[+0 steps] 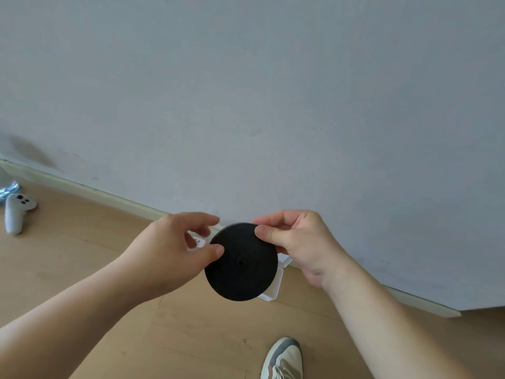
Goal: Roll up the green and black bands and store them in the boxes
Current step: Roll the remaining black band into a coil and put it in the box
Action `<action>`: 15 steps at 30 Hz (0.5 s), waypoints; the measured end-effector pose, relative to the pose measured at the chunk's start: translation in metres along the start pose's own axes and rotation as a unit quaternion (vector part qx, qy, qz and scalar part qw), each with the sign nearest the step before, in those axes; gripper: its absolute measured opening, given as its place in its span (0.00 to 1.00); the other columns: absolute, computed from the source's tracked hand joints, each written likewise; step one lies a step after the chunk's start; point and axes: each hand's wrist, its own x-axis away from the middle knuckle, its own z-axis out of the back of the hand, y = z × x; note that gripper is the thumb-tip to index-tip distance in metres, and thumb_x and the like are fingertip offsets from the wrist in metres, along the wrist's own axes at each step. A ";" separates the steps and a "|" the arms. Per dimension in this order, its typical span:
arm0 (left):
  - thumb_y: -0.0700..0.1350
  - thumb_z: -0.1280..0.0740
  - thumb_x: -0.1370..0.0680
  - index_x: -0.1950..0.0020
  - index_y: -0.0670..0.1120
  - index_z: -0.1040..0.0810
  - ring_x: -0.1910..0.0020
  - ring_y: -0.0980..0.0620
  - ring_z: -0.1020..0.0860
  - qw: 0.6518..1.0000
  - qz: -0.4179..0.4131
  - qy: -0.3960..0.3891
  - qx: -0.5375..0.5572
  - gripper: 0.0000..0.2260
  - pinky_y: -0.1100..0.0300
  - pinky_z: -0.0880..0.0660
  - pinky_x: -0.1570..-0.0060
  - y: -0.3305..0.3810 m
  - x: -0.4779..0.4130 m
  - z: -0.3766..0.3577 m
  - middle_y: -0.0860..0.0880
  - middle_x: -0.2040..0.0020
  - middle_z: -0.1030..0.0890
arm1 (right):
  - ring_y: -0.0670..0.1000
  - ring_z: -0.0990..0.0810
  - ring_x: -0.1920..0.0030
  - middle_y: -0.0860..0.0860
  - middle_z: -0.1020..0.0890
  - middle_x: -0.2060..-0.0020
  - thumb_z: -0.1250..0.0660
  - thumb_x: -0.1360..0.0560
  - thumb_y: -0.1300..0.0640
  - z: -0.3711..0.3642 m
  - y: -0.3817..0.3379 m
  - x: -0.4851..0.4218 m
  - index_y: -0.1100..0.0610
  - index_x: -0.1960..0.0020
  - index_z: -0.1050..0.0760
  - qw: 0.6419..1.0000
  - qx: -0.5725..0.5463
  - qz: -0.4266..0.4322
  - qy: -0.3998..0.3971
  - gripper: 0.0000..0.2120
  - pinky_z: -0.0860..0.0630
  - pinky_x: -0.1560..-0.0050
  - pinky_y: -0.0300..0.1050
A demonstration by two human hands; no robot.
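Note:
A black band wound into a flat round disc hangs in the air between my hands, its face toward me. My left hand pinches its left edge between thumb and fingers. My right hand pinches its upper right edge, thumb on the face. A white box stands on the floor behind the roll, mostly hidden by it. No green band is in view.
A white game controller lies on the wooden floor at the far left, beside a shiny blue thing. A grey wall with a pale skirting board runs behind. My shoe shows at the bottom.

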 end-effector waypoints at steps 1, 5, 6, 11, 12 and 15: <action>0.53 0.25 0.25 0.37 0.64 0.20 0.57 0.72 0.22 1.000 -0.012 0.006 0.001 0.17 0.74 0.29 0.59 0.000 -0.001 -0.002 0.68 0.53 0.18 | 0.50 0.13 0.57 0.54 0.11 0.58 0.24 0.26 0.67 -0.001 -0.001 0.000 0.56 0.54 0.13 1.000 0.018 0.007 -0.007 0.07 0.17 0.55 0.42; 0.45 0.26 0.22 0.39 0.61 0.17 0.49 0.63 0.16 0.983 -0.006 -0.055 0.177 0.14 0.60 0.19 0.44 0.011 -0.008 -0.009 0.61 0.48 0.13 | 0.51 0.12 0.54 0.54 0.11 0.58 0.24 0.26 0.65 -0.007 -0.001 0.000 0.56 0.53 0.14 0.999 0.041 0.035 -0.009 0.06 0.18 0.53 0.41; 0.43 0.27 0.21 0.38 0.59 0.17 0.49 0.61 0.15 0.981 -0.008 -0.063 0.185 0.15 0.58 0.19 0.42 0.012 -0.010 -0.011 0.59 0.49 0.13 | 0.52 0.12 0.54 0.53 0.11 0.57 0.24 0.26 0.65 -0.007 0.000 -0.001 0.56 0.53 0.14 0.998 0.043 0.036 -0.006 0.05 0.17 0.52 0.42; 0.41 0.27 0.21 0.37 0.56 0.17 0.49 0.62 0.15 0.978 -0.003 -0.027 0.205 0.15 0.62 0.19 0.45 0.006 -0.018 -0.018 0.59 0.49 0.12 | 0.54 0.12 0.54 0.57 0.11 0.55 0.23 0.27 0.61 -0.001 0.006 -0.007 0.60 0.50 0.15 1.000 -0.015 -0.002 -0.010 0.06 0.15 0.50 0.48; 0.42 0.27 0.21 0.37 0.56 0.17 0.50 0.61 0.15 0.975 0.004 -0.013 0.221 0.15 0.62 0.19 0.45 0.002 -0.018 -0.021 0.59 0.49 0.12 | 0.54 0.12 0.53 0.56 0.11 0.54 0.23 0.26 0.60 -0.001 0.009 -0.008 0.60 0.49 0.15 1.000 -0.023 -0.010 -0.014 0.06 0.15 0.50 0.48; 0.42 0.28 0.20 0.37 0.55 0.17 0.49 0.60 0.15 0.967 0.023 0.005 0.254 0.14 0.58 0.18 0.44 -0.009 -0.018 -0.031 0.58 0.49 0.12 | 0.54 0.12 0.50 0.54 0.11 0.53 0.26 0.23 0.63 -0.003 0.017 -0.013 0.57 0.47 0.14 0.999 -0.001 -0.022 -0.024 0.06 0.15 0.47 0.50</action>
